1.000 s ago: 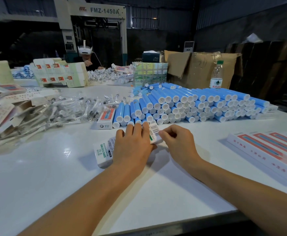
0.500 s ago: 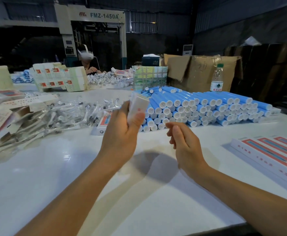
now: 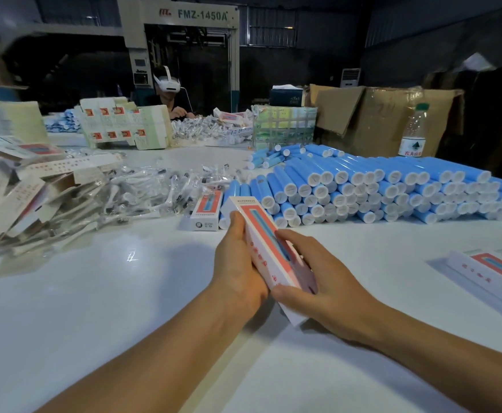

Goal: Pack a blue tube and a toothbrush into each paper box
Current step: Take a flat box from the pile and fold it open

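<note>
- Above the desk (image 3: pixel 100 293), centre: one box (image 3: pixel 269 251) held by both hands, its long axis running away from the person, red-and-blue face up.
- Left hand (image 3: pixel 237 263): fingers curled round the box's left side, thumb on the top edge near the far end.
- Right hand (image 3: pixel 324 281): fingers clamped on the right side and near end; the near flap appears to stick out below the palm, though the hand hides most of it.
- Tubes (image 3: pixel 377 189): a stacked blue pile, white caps toward the person, just beyond the held box.
- Toothbrushes (image 3: pixel 142 192): wrapped, heaped at left centre, beside flat cartons (image 3: pixel 20 198).
- A second box (image 3: pixel 206 208) lies on the desk between the toothbrushes and tubes.
- Filled boxes (image 3: pixel 494 269) lie in a row at the right edge.
- Bottle (image 3: pixel 413 132) stands behind the tubes.
</note>
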A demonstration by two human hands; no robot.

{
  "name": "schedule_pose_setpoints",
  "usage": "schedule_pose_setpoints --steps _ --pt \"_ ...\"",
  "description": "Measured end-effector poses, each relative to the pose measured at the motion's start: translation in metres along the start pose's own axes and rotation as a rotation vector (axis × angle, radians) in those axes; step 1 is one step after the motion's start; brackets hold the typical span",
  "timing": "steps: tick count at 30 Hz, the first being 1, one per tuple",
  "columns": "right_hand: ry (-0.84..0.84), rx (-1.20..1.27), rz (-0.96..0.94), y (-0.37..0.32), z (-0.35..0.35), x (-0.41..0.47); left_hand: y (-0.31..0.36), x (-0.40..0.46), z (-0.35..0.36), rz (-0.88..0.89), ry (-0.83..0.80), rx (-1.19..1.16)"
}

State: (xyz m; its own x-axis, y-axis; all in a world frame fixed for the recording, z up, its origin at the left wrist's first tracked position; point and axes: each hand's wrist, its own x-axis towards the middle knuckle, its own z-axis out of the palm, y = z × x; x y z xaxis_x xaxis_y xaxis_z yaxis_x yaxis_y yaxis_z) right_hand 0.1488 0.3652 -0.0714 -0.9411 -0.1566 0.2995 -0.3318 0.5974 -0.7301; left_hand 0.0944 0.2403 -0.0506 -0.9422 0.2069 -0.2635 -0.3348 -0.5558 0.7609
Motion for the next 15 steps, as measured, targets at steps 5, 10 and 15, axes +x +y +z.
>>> schedule_pose_setpoints --steps 5,10,15 --pt "0.008 0.128 0.039 -0.003 -0.002 -0.001 0.001 0.000 0.003 0.064 -0.068 0.007" --pt "0.117 -0.129 0.012 -0.005 -0.017 0.000 -0.005 0.009 -0.003 0.298 -0.126 0.219" --pt "0.180 -0.405 0.008 -0.007 -0.055 -0.004 -0.010 0.020 -0.012 0.353 -0.120 0.345"
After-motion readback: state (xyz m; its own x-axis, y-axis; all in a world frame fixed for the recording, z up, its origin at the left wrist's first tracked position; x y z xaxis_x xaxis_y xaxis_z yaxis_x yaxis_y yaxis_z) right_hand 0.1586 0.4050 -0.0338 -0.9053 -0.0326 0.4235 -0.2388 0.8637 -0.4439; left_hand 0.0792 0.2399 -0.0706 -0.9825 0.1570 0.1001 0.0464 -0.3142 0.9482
